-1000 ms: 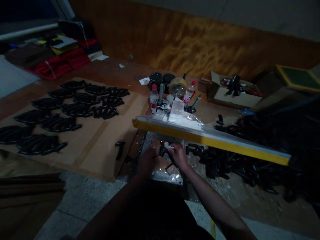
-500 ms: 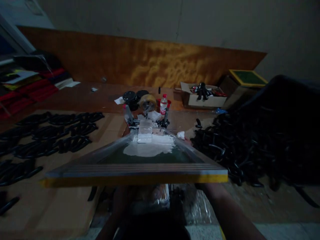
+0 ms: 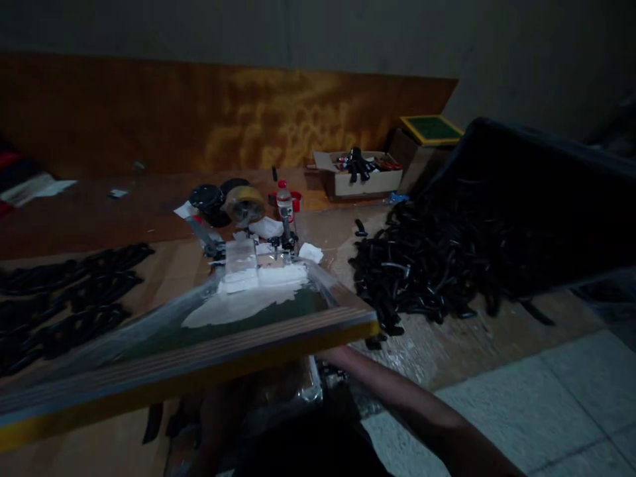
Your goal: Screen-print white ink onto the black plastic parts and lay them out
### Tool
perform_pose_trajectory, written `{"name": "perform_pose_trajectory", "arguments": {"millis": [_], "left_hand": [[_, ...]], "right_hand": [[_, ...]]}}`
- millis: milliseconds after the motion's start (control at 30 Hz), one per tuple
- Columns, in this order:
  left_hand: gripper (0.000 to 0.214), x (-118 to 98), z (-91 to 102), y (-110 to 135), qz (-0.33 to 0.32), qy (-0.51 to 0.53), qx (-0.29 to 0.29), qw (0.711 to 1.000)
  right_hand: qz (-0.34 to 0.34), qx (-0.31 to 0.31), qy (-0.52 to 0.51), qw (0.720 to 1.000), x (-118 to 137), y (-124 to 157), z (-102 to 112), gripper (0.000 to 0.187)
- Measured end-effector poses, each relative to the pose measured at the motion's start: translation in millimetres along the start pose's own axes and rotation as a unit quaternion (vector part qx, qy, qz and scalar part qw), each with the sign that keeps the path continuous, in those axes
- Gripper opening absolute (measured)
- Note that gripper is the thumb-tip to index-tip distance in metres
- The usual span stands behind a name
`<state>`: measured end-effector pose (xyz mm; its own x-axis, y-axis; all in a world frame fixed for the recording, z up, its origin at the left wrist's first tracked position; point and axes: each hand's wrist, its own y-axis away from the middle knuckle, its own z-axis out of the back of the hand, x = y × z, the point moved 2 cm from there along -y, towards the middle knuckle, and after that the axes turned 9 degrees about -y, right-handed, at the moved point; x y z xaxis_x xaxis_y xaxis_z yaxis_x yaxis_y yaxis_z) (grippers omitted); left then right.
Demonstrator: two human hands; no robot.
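Note:
A screen-printing frame (image 3: 298, 346) with a yellow front edge is raised and tilted in front of me. White ink (image 3: 248, 306) lies spread over its green mesh (image 3: 311, 303), and a pale squeegee (image 3: 242, 265) rests at the far end. My right forearm (image 3: 397, 391) reaches in under the frame from the lower right; the frame hides my right hand. Below the frame, my left forearm (image 3: 211, 417) is a dim shape, and its fingers cannot be made out. Between the arms sits a plastic-wrapped block (image 3: 288, 387), partly covered by the frame.
Black curved handle-like pieces (image 3: 427, 265) are heaped at right, spilling from a black bin (image 3: 541, 172). More lie in rows (image 3: 94, 291) on cardboard at left. Behind stand a tape roll (image 3: 245, 204), a bottle (image 3: 285, 199), an open carton (image 3: 365, 182) and another screen (image 3: 431, 129).
My view has swung to the right, so the frame and table sit further left and look slanted. More of the bin and the floor shows. My right forearm still reaches under the frame.

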<state>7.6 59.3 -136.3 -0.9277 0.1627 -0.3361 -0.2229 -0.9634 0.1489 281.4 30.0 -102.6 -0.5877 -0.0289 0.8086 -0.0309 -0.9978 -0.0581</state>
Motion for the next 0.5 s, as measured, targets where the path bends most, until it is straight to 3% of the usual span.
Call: {"name": "perform_pose_trajectory", "arguments": {"millis": [100,233,367,500], "left_hand": [[0.042,-6,7.6,-1,-0.035,0.042,-0.003,0.998],[0.043,-12,14.0,1,-0.050,0.085,-0.017,0.995],[0.040,-13,18.7,4,-0.058,0.112,-0.034,0.991],[0.039,-8,23.6,5,-0.047,0.122,-0.040,0.991]], "right_hand": [[-0.013,0.033,0.005,0.999,23,14,-36,0.022],[-0.028,0.029,0.021,0.999,37,5,-48,0.030],[-0.014,0.002,0.072,0.997,34,15,-25,0.030],[-0.089,-0.050,0.158,0.982,4,48,28,0.030]]}}
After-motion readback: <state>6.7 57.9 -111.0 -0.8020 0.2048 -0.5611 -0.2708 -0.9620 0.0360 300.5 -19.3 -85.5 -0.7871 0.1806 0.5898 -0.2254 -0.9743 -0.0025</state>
